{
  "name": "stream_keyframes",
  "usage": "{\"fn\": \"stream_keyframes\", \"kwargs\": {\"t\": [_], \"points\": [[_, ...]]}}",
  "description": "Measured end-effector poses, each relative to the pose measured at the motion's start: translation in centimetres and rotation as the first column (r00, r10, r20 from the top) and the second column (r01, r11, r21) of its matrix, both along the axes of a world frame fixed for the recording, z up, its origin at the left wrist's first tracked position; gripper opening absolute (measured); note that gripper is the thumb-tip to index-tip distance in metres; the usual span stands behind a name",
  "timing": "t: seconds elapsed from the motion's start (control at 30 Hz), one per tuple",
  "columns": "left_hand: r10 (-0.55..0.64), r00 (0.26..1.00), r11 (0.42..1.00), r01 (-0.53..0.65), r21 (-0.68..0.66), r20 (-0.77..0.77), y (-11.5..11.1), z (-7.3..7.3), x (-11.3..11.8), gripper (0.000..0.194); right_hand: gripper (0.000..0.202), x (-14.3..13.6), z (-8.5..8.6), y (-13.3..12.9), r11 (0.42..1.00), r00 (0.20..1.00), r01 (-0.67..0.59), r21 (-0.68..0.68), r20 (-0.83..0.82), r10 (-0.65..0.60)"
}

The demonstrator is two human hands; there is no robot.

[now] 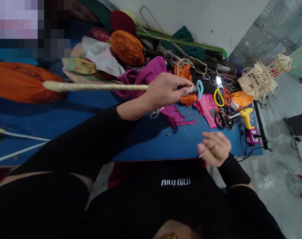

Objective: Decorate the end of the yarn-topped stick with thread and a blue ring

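A long stick [103, 87] wrapped in pale yellow strips runs out from a bulb covered in orange cloth [21, 81]. My left hand [164, 89] is closed around the stick's right part, and a bit of white string shows by its fingertips. Just past those fingers is a light blue loop [200, 89], perhaps a scissor handle; I cannot tell whether the hand touches it. My right hand [214, 148] hovers over the table's near edge with fingers curled together, slightly blurred. A tiny white tip pokes out below its thumb; what it belongs to is hidden.
On the blue table [151, 139] lie purple cloth [174, 116], pink cloth [207, 108], yellow-and-red-handled cutters [222, 93], black scissors [224, 119] and a yellow glue gun [246, 117] beside a purple power socket [252, 135]. Behind stand another orange bulb [128, 47] and a wooden stick model [259, 79].
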State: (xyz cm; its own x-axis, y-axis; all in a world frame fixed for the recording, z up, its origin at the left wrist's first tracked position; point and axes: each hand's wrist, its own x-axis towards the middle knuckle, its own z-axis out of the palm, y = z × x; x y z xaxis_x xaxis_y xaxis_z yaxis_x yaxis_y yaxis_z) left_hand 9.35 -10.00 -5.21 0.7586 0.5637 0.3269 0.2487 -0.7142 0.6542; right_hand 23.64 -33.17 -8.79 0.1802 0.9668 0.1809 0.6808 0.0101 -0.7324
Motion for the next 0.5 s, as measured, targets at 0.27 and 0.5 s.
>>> {"fn": "stream_keyframes", "kwargs": {"t": [0.27,0.5], "points": [[-0.046,0.999,0.997,0.045,-0.061,-0.018,0.4,0.7,-0.4,0.045,0.049,13.7,1.8,-0.5,0.5,0.271,0.866,0.027,0.814,-0.513],[-0.17,0.982,0.982,0.162,-0.098,-0.078,0.9,1.2,-0.4,0.047,0.045,17.0,-0.4,0.5,0.452,0.288,0.888,-0.08,0.865,-0.412]]}}
